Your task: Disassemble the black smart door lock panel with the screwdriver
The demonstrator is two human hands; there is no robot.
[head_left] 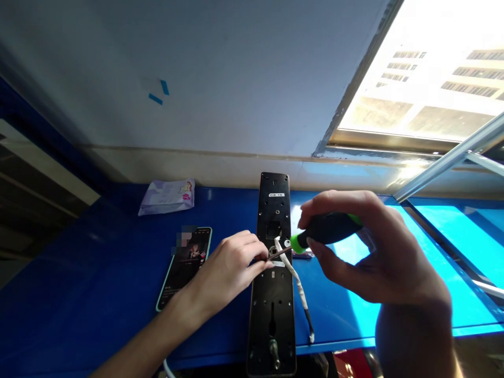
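A long black metal panel, apparently part of a door lock (272,294), stands out from the table's front edge, with holes, a small white label and a metal post near its lower end. My right hand (378,252) grips a black-and-green screwdriver (333,228), its shaft slanting down left across the panel. At the shaft's tip, my left hand (240,257) pinches with thumb and fingers against the panel; whatever is between the fingertips is too small to make out. A white-wrapped cable (297,281) comes out of the panel's middle and hangs along its right side.
Left of the panel, a phone (187,268) with its screen lit lies on the blue table (106,273). Behind it is a purple-and-white packet (169,197). A wall stands at the back, with a window and a metal frame (449,157) at right.
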